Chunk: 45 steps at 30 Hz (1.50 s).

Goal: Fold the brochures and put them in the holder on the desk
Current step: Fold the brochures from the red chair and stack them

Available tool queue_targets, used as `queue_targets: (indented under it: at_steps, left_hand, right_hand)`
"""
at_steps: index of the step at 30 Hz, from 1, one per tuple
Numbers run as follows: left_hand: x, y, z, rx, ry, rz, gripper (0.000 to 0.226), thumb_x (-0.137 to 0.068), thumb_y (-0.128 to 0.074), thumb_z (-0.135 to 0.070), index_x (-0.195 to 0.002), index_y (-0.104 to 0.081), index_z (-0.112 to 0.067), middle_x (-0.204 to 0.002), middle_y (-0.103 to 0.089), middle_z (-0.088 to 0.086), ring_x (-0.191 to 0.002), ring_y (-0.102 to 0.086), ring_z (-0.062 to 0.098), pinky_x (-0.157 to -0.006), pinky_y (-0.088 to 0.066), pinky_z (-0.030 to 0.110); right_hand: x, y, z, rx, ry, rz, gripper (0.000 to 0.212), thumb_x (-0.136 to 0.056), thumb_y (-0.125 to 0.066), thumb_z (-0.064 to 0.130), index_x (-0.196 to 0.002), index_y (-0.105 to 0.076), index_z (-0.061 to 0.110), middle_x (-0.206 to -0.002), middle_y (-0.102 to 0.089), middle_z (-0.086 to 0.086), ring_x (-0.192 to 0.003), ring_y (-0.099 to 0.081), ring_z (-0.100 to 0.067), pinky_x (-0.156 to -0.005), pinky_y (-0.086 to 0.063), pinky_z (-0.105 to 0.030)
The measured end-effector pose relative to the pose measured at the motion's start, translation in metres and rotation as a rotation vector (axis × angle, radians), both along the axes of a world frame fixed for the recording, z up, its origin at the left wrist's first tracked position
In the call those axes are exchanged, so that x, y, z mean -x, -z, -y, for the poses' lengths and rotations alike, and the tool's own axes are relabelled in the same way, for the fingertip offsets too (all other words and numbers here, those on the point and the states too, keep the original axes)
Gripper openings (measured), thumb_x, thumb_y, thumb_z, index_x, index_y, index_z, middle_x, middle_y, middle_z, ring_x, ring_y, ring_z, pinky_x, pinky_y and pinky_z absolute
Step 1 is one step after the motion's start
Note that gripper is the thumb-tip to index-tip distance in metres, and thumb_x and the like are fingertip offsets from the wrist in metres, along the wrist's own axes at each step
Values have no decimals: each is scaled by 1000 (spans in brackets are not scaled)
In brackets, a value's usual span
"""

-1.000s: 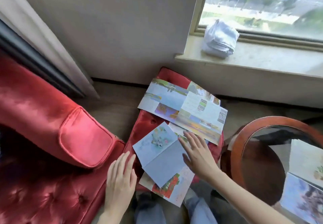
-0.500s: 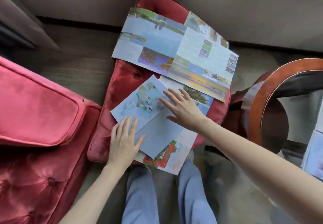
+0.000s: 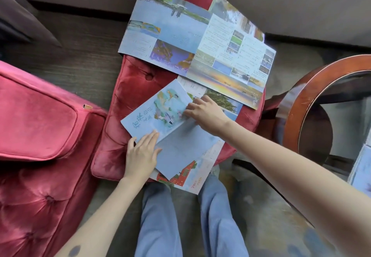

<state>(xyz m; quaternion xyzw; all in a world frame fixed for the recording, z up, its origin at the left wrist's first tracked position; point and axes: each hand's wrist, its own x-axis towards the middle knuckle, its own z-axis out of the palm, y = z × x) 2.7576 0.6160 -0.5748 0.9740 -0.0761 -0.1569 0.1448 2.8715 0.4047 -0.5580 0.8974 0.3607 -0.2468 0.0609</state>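
Red velvet fills the scene: a stool [image 3: 140, 88] in the middle, with the papers spread on it.

Left fingers [image 3: 151, 139] lie straight and flat on the near left part of the blue brochure [image 3: 180, 148], pressing it down beside its crease. The left hand [image 3: 141, 154] grips nothing. Right fingers [image 3: 189, 112] are curled at the far right end of the same crease, where the printed panel meets the plain one. I cannot tell whether the right hand [image 3: 207, 114] pinches the sheet or only presses it.

That brochure lies askew on a second one [image 3: 191, 178], whose red picture pokes out at the near edge, over the knees. Beyond both, a big sheet [image 3: 180, 36] lies fully open across the far end of the stool.

An armchair [image 3: 40, 126] stands left and a round table [image 3: 297, 100] right. More paper [image 3: 361, 168] shows on its tabletop at the right edge. No holder is in view.

By my reading the task is at an early stage. One brochure is part folded and being creased. At least two others look unfolded, and none has been put in the holder.
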Motion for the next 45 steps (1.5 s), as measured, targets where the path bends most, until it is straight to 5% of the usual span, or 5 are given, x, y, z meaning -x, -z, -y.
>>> queue_targets:
  at_steps: [16,25,31,36,45]
  left_hand:
    - [-53,-128,35,130,-177,354,26,-80,-50,-4,-99,-66,-12,-81,-70,5,-67,-61,30,-67,-37,32]
    - [-44,-162,126,282,99,447,50,-64,-59,19,-101,-70,-14,-90,-71,3,-85,-53,13,-76,-32,27]
    - [-38,-182,183,386,311,413,47,-68,-56,9,-108,-68,-11,-117,-65,4,-113,-55,25,-93,-35,36]
    - [-46,-192,238,633,-364,-228,77,-88,-57,-2,-149,-12,-18,-149,-28,9,-135,-31,24,-95,-38,21]
    - [-61,-197,358,1293,-477,-927,24,-93,-40,-17,-109,-56,-8,-110,-65,9,-94,-63,23,-78,-56,34]
  right_hand:
    - [9,-127,57,-660,864,252,41,-88,-61,27,-125,-53,11,-120,-56,-11,-109,-53,-27,-91,-43,-40]
    - [59,-161,154,-1583,1980,-1358,75,-82,-39,71,-120,-58,9,-117,-65,-16,-103,-66,-29,-82,-55,-44]
    - [92,-168,216,-1500,1864,-870,38,-90,-51,-3,-123,-48,15,-114,-64,-8,-84,-69,-18,-67,-59,-28]
    - [117,-179,275,-1604,1756,-535,41,-89,-54,-1,-121,-45,23,-112,-63,-1,-91,-67,-12,-72,-57,-24]
    - [160,-171,383,-1683,1828,-363,36,-89,-54,3,-120,-46,19,-113,-62,-4,-96,-65,-18,-80,-57,-28]
